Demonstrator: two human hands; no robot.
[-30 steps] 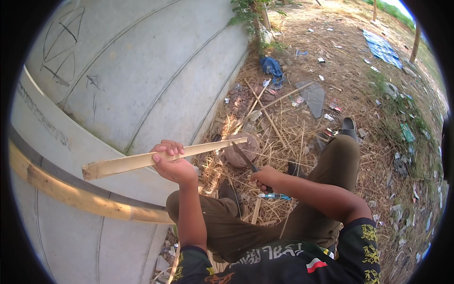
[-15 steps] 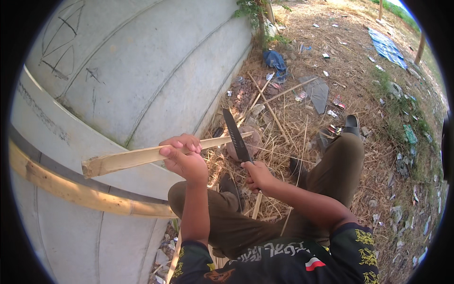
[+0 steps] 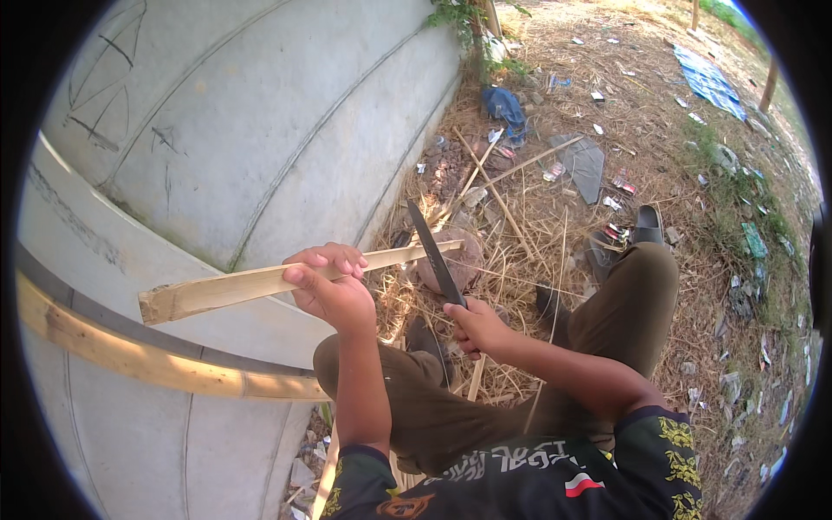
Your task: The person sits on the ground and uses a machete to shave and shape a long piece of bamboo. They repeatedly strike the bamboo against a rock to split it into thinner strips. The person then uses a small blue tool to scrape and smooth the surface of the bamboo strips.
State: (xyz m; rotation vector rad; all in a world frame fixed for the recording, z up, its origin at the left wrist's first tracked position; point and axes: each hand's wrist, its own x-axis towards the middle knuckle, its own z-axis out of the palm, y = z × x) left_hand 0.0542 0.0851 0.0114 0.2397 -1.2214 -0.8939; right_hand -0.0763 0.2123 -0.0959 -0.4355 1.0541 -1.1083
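My left hand [image 3: 334, 282] is closed around a long, pale split-bamboo strip [image 3: 208, 295], thumb beneath and fingers over the top. The strip's broad, rough end sticks out to the left. Its narrow end lies over a rounded brownish block [image 3: 458, 262] on the ground, which could be stone or wood. In my right hand [image 3: 479, 329] is a long knife with a black blade [image 3: 433, 251], gripped by the handle. The blade points up and away from me and crosses the strip near its narrow end. Whether the edge touches the strip, I cannot tell.
A grey panel wall [image 3: 260, 130] rises on the left, with a bamboo pole [image 3: 165, 366] running along it. Thin sticks [image 3: 505, 208] lie on dry straw ahead. Farther off are a blue cloth [image 3: 505, 111], a grey slab piece [image 3: 582, 166], a slipper [image 3: 647, 225] and scattered litter.
My left hand and the bamboo strip have shifted slightly left. The knife blade has turned a little, so its flat side looks narrower now. Both grips stay the same.
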